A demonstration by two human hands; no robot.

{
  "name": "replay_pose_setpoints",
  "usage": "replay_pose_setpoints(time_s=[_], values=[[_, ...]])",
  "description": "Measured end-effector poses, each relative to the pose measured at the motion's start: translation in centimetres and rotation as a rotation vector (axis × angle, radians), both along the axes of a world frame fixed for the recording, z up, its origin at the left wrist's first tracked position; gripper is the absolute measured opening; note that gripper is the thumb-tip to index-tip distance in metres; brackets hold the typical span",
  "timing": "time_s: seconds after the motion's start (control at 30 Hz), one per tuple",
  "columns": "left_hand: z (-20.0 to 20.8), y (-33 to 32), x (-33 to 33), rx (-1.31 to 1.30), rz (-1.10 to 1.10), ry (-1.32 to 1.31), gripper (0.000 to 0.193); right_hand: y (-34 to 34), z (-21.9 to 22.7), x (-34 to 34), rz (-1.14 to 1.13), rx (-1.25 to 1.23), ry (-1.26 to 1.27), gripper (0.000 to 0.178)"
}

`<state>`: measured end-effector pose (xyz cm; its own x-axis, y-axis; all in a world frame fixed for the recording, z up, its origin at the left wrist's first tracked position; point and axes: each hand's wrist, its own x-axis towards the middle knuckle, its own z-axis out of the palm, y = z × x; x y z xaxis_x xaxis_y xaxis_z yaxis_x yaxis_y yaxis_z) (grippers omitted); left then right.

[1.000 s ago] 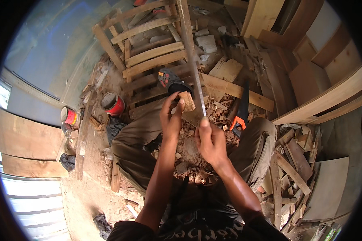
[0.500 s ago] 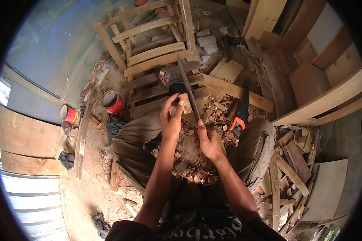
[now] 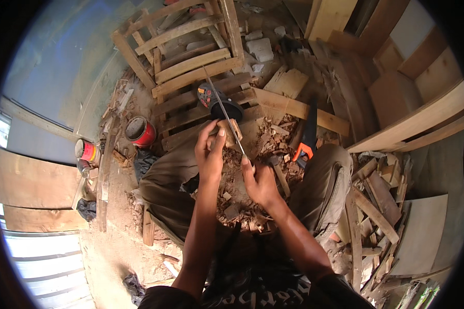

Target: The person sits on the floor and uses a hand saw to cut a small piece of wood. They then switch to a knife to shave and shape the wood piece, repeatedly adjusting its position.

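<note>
My left hand (image 3: pixel 210 157) pinches a small block of wood (image 3: pixel 224 125) between thumb and fingers, just past my knees. Closed around the near end of a long, narrow blade like a machete (image 3: pixel 219 99) is my right hand (image 3: pixel 260 180). The blade is seen nearly edge-on, and its lower part crosses the block at its right side. Whether it bites into the wood I cannot tell. Most of the handle is hidden in my fist. Beyond the block, a dark clog (image 3: pixel 205 93) covers my foot.
A handsaw with an orange handle (image 3: pixel 304 150) lies by my right knee. Wood chips (image 3: pixel 273 136) cover the ground between my legs. A slatted wooden frame (image 3: pixel 193 69) lies ahead. Red cans (image 3: pixel 148 135) stand at left; scrap boards (image 3: pixel 376 216) pile up at right.
The blade has turned from showing its flat side to nearly edge-on, and its tip has swung left across the block. My right hand moved slightly left. The view shifted a little.
</note>
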<state>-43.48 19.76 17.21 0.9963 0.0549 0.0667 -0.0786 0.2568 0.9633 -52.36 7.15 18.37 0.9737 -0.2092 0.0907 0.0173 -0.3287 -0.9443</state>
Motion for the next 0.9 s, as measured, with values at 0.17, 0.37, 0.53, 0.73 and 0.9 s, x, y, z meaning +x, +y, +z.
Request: replay_pose_setpoints(time_s=[0.17,0.37,0.53,0.73,0.9], values=[[0.4,-0.2,0.7,0.011,-0.006,0.016,0.042,-0.8,-0.3,0.4,0.056,0.156,0.166,0.05],[1.0,-1.1,1.2,0.109,0.106,0.005,0.037,-0.8,6.0,-0.9,-0.001,0.131,-0.286,0.055],[1.4,-1.3,0.5,0.048,0.085,0.07,0.036,-0.3,5.1,-0.5,-0.022,0.038,-0.068,0.037],[0.2,-0.8,0.1,-0.06,-0.014,-0.027,0.036,0.5,0.0,0.1,-0.019,0.041,-0.034,0.046],[0.0,-0.4,0.4,-0.032,0.057,-0.012,0.037,-0.5,3.7,0.5,0.138,0.443,0.352,0.059]])
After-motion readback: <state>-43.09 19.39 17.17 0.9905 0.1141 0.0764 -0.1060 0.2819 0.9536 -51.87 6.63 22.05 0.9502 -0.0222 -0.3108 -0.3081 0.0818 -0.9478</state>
